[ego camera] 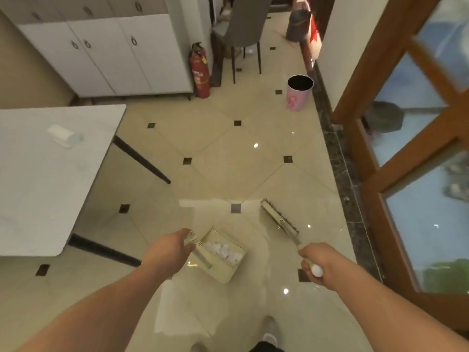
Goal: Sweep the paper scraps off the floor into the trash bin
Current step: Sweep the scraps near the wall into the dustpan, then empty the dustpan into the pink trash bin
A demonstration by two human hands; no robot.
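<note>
**Scraps in the dustpan, bin across the floor**

The left hand is closed around the upper end of the dustpan's handle, its fingers curled over the top. The cream dustpan sits low over the glossy tiled floor; whether it touches the tiles cannot be told. Inside it lies a cluster of white crumpled paper scraps, gathered toward the middle of the tray.

The right hand is clenched on the end of the broom's handle, the rounded white knob showing just below the fist. The broom slants away from that hand, up and to the left, its brush head down at the floor just right of the dustpan and apart from it.

The pink trash bin stands upright with its dark mouth open, well ahead of the dustpan, near the dark stone border along the right wall. A red fire extinguisher stands to its left against white cabinets. A grey chair is behind it — further off, a dim bin-like shape. On the left, a white table carries a toppled plastic cup. Wood-framed glass doors fill the right side
</note>
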